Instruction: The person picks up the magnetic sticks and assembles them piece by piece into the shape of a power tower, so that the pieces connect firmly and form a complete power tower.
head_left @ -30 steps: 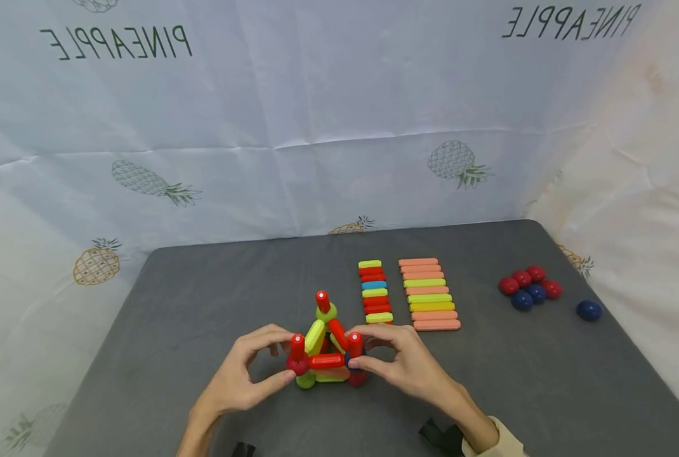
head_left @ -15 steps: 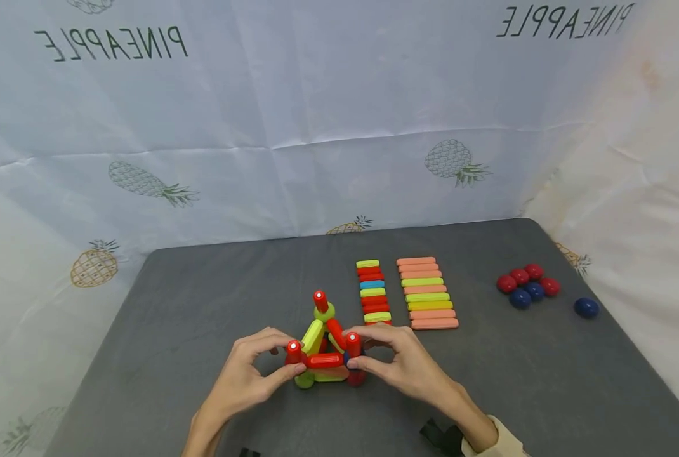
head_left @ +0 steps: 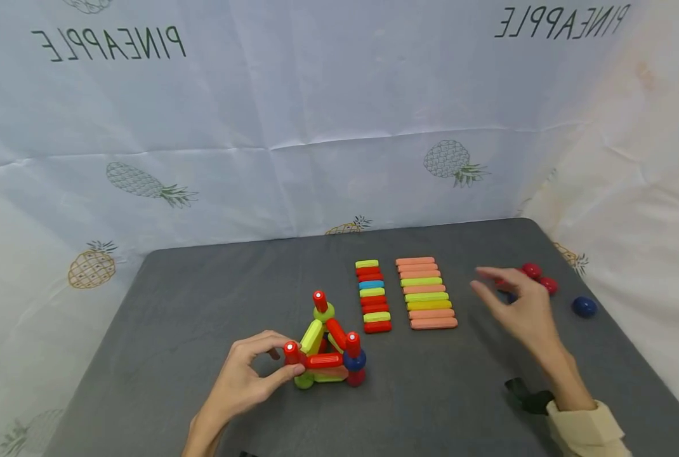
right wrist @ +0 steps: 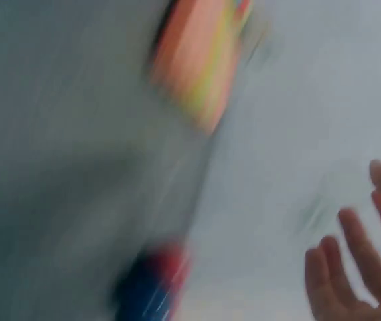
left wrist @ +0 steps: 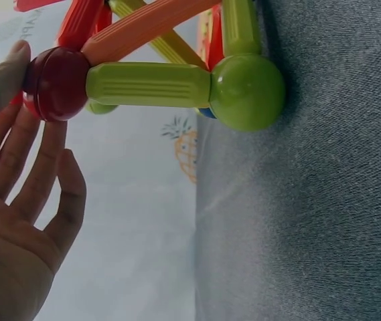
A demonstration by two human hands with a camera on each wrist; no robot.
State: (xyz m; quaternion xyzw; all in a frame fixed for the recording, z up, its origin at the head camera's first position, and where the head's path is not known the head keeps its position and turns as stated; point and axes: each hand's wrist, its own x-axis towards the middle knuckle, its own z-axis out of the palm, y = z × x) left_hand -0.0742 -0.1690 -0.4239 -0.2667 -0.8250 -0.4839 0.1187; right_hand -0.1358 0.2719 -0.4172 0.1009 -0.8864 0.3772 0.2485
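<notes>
A small frame of magnetic building rods and balls (head_left: 325, 361) stands on the grey table in the head view. My left hand (head_left: 243, 374) pinches the dark red ball (left wrist: 57, 83) at its upper front-left corner, thumb and fingers on opposite sides. A green rod (left wrist: 148, 84) runs from that ball down to a green ball (left wrist: 248, 92) on the table. Red rods stick up from the three upper corners; a navy ball (head_left: 354, 360) forms the front-right one. Over the right side, my empty right hand (head_left: 523, 311) hovers, thumb and fingers apart, partly covering the loose red balls (head_left: 547, 285).
A row of short rods (head_left: 374, 301) in red, yellow-green and blue lies behind the frame. Beside it is a row of longer rods (head_left: 433, 314), mostly salmon. One navy ball (head_left: 584, 307) sits apart near the table's right edge. A pineapple-printed sheet (head_left: 271, 95) hangs behind.
My right hand has let go of the frame's front-right corner and moved right to the loose balls. My left hand keeps its grip; the red rod above its ball leans slightly more toward me.
</notes>
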